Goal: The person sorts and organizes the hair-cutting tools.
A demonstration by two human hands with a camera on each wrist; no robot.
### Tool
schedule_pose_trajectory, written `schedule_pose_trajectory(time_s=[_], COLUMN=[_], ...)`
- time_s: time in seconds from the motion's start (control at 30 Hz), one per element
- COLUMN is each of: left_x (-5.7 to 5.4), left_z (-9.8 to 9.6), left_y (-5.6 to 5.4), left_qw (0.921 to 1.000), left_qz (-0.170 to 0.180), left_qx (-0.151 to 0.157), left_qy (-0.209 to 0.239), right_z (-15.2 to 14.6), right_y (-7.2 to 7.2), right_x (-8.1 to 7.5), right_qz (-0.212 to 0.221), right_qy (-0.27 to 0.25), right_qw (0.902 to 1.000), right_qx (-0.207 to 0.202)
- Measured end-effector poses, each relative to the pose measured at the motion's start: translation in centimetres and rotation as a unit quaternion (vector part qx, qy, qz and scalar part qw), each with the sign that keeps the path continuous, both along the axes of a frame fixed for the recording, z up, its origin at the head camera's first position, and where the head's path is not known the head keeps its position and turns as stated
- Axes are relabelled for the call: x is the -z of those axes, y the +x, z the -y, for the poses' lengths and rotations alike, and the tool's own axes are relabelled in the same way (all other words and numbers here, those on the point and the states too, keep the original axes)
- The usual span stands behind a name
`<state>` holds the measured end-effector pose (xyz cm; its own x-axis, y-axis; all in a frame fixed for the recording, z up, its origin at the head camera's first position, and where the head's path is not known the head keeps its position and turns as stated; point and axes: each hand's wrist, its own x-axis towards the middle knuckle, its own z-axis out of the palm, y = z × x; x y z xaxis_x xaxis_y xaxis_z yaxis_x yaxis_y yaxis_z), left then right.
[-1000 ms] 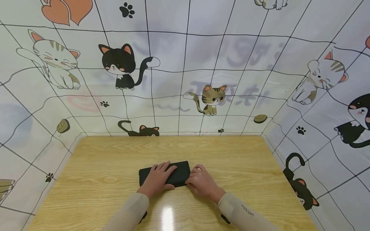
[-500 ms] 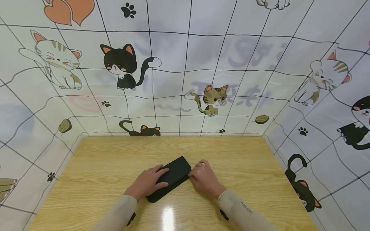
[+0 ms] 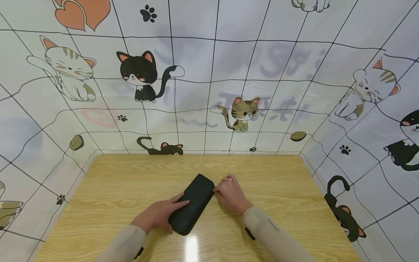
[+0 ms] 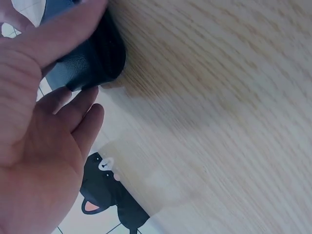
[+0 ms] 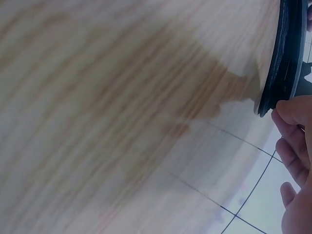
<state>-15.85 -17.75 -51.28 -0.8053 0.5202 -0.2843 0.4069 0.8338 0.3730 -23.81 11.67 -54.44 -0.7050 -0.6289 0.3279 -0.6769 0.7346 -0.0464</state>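
A long black leather-look case (image 3: 196, 202) with rounded corners, much like a long wallet, lies slanted on the wooden table. My left hand (image 3: 158, 215) holds its near left end; in the left wrist view the thumb crosses over the case (image 4: 78, 68) and several fingertips meet its opposite side. At the far right corner, my right hand (image 3: 230, 193) pinches the edge between thumb and curled fingers. The right wrist view has the layered, grooved edge of the case (image 5: 282, 53) running to that pinch. What exactly lies under those fingertips is hidden.
The wooden table (image 3: 262, 174) spreads around the case, with a bright light reflection near its front. A white cloth wall (image 3: 196, 91) printed with cartoon cats and grid lines rises behind the table and along both sides.
The case has turned from nearly level to steeply slanted, its left end swinging toward me. My left hand has shifted left and nearer; the right hand keeps to the same corner, moving slightly away from me.
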Motion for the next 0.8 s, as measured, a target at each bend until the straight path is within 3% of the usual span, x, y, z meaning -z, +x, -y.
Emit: schedule_pose_trajectory(time_s=[0.23,0.5,0.8], left_x=[-0.1,1.1,2.2], left_z=[-0.4,-1.0,-2.3], left_y=[0.5,0.6,0.9], left_qw=[0.9987,0.9923,0.9861], left_qz=[-0.048,-0.110,-0.161], left_qx=[0.015,0.056,0.039], left_qy=[0.008,-0.004,0.004], right_z=[0.3,0.7,1.0], right_y=[-0.7,-1.5,-2.4], right_x=[-0.2,-0.2,-0.1], right_qz=[0.022,0.027,0.036], right_qy=[0.008,0.010,-0.005], right_qw=[0.9997,0.9990,0.9985], right_qx=[0.012,0.034,0.042])
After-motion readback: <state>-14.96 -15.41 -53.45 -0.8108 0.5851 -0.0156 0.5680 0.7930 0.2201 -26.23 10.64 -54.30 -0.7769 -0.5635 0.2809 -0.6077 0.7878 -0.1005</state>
